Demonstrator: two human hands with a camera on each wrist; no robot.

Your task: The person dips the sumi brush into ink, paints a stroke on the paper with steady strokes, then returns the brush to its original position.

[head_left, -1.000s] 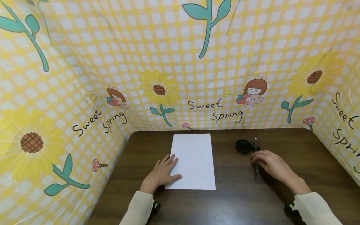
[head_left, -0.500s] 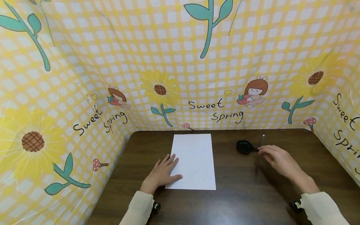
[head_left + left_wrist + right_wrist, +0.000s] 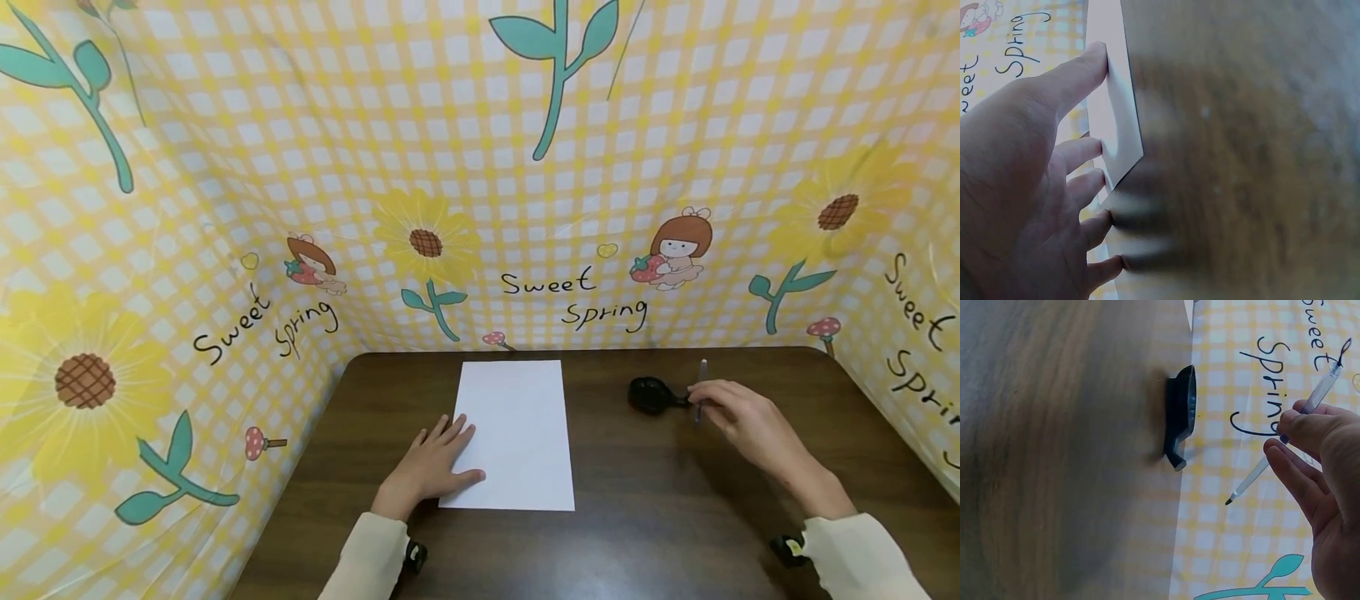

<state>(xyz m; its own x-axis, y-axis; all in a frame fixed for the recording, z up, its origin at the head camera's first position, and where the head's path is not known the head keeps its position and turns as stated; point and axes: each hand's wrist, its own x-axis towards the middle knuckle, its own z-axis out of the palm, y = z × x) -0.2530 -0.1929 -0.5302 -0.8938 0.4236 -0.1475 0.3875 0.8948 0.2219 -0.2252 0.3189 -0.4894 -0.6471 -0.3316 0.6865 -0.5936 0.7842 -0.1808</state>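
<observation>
A white sheet of paper (image 3: 517,442) lies on the table, left of centre. My left hand (image 3: 429,468) rests on its left edge with fingers spread; in the left wrist view the thumb (image 3: 1082,75) and nearest fingers touch the sheet. Above the table's right side, my right hand (image 3: 750,425) pinches a slim pale pen (image 3: 1250,482) around its middle between thumb and fingers. In the right wrist view the pen is slanted, its dark tip pointing down-left. Just left of that hand is a black spoon-like thing (image 3: 649,395) with a short handle; its handle end meets the fingers in the head view.
The dark brown wooden table (image 3: 510,550) has rounded back corners. A yellow checked cloth (image 3: 480,183) printed with flowers and lettering surrounds it at the back and on both sides.
My right hand has moved a little to the right with the pen, off the black thing's handle, then stayed nearly still. The left hand and paper have not moved.
</observation>
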